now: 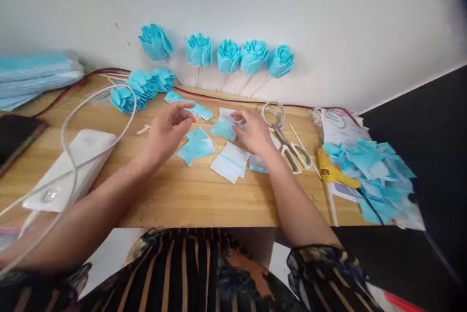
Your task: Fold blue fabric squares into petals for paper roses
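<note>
The left hand [170,126] is over the desk [204,205], open, its fingers loosely curled around nothing. The right hand [252,132] is open too, its thumb and forefinger parted at the edge of a blue-and-white piece [223,129]; whether the tips touch it, I cannot tell. That piece is just left of the right hand, in the space between both hands. A pair of blue pieces [197,146] overlaps just right of the left hand and nearer the body. A paler piece [230,162] is on the body side of the right hand's fingertips, and another piece [258,163] is partly hidden under the right wrist. A blue strip [203,111] stretches just beyond the left hand.

Right of the right hand are scissors [292,150], with a ring-shaped roll [273,113] just beyond them; farther right come a yellow glue gun [330,171] and a heap of blue pieces [381,168]. Beyond both hands, five blue flowers [199,50] on thin stems lean on the wall [346,25]. More flowers [142,87] lie beyond the left hand, and a white power bank [85,149] sits to its left.
</note>
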Demonstrator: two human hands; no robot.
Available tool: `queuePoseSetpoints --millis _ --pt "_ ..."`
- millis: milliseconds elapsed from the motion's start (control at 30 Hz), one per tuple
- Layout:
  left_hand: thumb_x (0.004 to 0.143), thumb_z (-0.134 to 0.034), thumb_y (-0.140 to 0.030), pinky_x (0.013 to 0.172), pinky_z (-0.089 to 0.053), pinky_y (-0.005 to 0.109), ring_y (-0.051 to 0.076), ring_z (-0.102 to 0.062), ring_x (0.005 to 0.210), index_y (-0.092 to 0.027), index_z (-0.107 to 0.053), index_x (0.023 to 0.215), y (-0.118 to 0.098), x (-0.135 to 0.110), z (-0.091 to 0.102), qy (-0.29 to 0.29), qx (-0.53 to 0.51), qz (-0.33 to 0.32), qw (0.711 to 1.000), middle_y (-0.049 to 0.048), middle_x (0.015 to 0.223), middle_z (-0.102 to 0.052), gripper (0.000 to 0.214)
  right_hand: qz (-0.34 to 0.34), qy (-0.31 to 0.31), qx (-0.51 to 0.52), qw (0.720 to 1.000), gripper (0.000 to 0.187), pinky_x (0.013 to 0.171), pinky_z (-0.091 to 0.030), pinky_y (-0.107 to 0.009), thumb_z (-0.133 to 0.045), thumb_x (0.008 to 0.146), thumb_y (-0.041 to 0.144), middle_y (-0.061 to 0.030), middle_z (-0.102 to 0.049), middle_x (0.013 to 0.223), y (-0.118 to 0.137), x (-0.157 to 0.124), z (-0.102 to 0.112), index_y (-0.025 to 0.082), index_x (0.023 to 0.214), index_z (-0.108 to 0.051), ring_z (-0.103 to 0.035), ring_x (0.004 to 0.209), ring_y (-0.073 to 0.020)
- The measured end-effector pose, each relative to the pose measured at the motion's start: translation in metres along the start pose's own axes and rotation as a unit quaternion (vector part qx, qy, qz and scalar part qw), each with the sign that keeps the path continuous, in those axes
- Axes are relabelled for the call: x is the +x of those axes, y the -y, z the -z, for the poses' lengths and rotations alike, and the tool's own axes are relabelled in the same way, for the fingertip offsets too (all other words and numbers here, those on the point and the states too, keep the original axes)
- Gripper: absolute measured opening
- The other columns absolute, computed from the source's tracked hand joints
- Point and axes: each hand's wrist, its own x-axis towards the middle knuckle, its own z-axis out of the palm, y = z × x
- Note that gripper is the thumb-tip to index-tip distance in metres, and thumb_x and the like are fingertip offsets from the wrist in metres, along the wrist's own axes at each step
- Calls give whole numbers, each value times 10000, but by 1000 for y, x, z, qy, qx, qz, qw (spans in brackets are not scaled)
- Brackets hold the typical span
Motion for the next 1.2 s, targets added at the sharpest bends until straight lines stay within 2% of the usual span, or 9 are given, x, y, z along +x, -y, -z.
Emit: queuePoseSetpoints --millis 133,233,467,567,667,767,867,1000,1200 --pt "859 -544 -201 836 -513 330 178 -660 881 -175 -627 1128 0 -3 -2 23 85 -11 996 41 914 -701 283 -6 23 51 998 365 839 -475 -366 -531 740 58 -38 -704 968 -1 -1 -5 204 1060 -627 -634 904 -214" --pt "899 -468 -182 921 -494 374 203 -659 978 -173 -622 1189 0 -5 -6 81 175 -76 978 60 1009 -728 329 -12 32 46 998 368 811 -471 -350 -495 761 50 -30 -716 941 -4 -1 -6 203 1068 -627 -639 872 -206" --pt "875 -391 -86 934 -494 416 246 -648 1055 -170 -583 1266 -3 0 -22 214 357 -197 888 113 1116 -709 444 -28 62 9 998 391 767 -451 -323 -501 761 40 -13 -729 922 -7 -1 -6 211 1087 -631 -639 850 -199" --pt "846 -386 -53 897 -504 416 265 -659 1018 -151 -586 1262 -4 5 -32 266 412 -198 849 133 1078 -712 472 -19 50 0 999 379 758 -444 -322 -503 793 64 -18 -730 941 -8 -1 -7 215 1116 -632 -642 852 -203" --pt "855 -389 -64 874 -506 429 284 -664 989 -142 -604 1249 -2 8 -41 291 450 -169 827 143 1035 -718 456 -11 17 -20 1000 343 789 -437 -340 -496 850 111 -37 -732 961 -9 -1 -2 208 1150 -629 -643 876 -219" --pt "852 -391 -60 885 -501 420 270 -661 988 -150 -597 1266 -2 9 -43 269 431 -146 849 128 1022 -717 471 -8 -42 -60 997 300 832 -413 -370 -471 916 175 -59 -734 977 -3 -1 9 202 1169 -631 -640 910 -244" --pt "848 -381 -56 950 -474 394 233 -629 1065 -156 -611 1229 -8 11 -33 175 331 -149 915 101 1134 -693 456 14 -68 -79 994 230 832 -374 -369 -471 954 218 -56 -737 959 11 -3 19 207 1073 -667 -635 921 -250" --pt "853 -440 -107 922 -481 352 191 -629 978 -163 -654 1093 -17 10 -13 41 213 -114 970 65 1083 -700 327 73 0 -72 995 207 804 -322 -357 -513 957 241 -40 -730 868 36 -7 18 201 846 -683 -622 854 -223" --pt "847 -503 -153 847 -505 342 174 -631 875 -170 -661 1019 -2 0 2 4 87 -41 995 58 969 -703 234 152 123 -47 980 111 810 -300 -355 -576 920 207 -41 -724 924 52 -12 3 203 928 -687 -597 899 -225"
